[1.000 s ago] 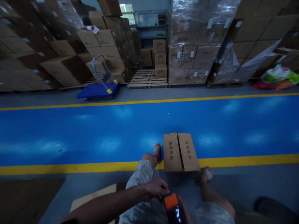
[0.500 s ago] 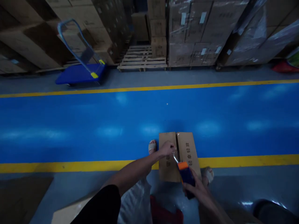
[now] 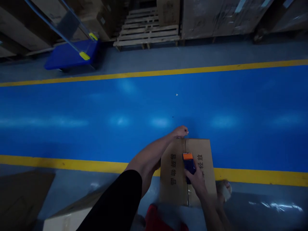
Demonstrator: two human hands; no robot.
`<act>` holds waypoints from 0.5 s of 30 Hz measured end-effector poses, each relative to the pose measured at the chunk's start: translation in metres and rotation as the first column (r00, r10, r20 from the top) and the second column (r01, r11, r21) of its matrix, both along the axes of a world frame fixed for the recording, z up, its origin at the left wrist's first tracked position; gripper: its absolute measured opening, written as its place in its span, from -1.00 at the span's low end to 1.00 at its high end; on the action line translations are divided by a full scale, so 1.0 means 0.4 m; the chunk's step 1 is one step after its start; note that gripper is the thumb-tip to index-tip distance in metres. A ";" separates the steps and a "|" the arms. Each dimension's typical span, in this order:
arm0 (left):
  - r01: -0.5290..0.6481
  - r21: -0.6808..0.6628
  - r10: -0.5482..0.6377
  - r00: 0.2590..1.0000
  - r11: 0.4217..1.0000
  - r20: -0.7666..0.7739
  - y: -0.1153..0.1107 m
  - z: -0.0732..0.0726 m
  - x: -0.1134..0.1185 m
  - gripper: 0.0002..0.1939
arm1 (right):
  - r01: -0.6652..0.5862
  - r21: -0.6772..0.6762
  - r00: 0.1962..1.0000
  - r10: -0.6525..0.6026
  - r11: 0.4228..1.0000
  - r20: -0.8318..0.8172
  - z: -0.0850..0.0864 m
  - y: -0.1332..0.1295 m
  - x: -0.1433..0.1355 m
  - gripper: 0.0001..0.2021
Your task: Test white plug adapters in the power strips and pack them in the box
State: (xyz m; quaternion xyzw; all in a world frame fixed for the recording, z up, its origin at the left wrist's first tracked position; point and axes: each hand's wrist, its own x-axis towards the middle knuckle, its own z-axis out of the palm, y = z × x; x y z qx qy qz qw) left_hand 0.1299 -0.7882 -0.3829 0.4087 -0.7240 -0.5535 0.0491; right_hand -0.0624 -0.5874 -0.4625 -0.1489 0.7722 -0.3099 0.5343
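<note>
A brown cardboard box (image 3: 174, 195) with printed characters stands on the floor between my feet, its two top flaps folded shut along a middle seam. My right hand (image 3: 197, 178) is wrapped around a tape dispenser (image 3: 190, 165) with a dark blue body and an orange front, resting on the seam. At the box's far edge my left hand (image 3: 181, 131) is closed, its fingers curled on the end of the clear packing tape; the strip itself barely shows against the cardboard.
A blue platform trolley (image 3: 69, 56) stands at the upper left. Beyond the aisle are a wooden pallet (image 3: 144, 30) and wrapped stacks of cartons (image 3: 211, 19). Another carton (image 3: 64, 221) is at the lower left, and something red (image 3: 154, 219) lies below the box.
My left hand has moved forward from above the box to its far edge. The dispenser has swung upright and come down onto the seam. The view has tipped downward.
</note>
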 end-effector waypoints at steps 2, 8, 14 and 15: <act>0.085 -0.035 -0.083 0.994 0.996 0.073 -0.068 -0.074 -0.123 -0.56 | 0.008 -0.004 0.998 -0.008 1.000 -0.056 -0.031 -0.020 0.007 -0.04; 0.226 -0.065 -0.208 0.955 0.972 0.210 -0.277 -0.274 -0.418 -0.71 | 0.030 -0.025 0.994 -0.033 0.999 -0.102 -0.075 -0.095 0.003 -0.10; 0.249 -0.083 -0.210 0.922 0.965 0.325 -0.353 -0.433 -0.450 -0.76 | 0.040 -0.085 0.993 -0.049 0.996 -0.104 -0.104 -0.190 -0.018 -0.16; 0.253 -0.079 -0.213 0.917 0.964 0.337 -0.356 -0.457 -0.451 -0.76 | 0.037 -0.075 0.991 -0.046 0.996 -0.127 -0.112 -0.198 -0.021 -0.16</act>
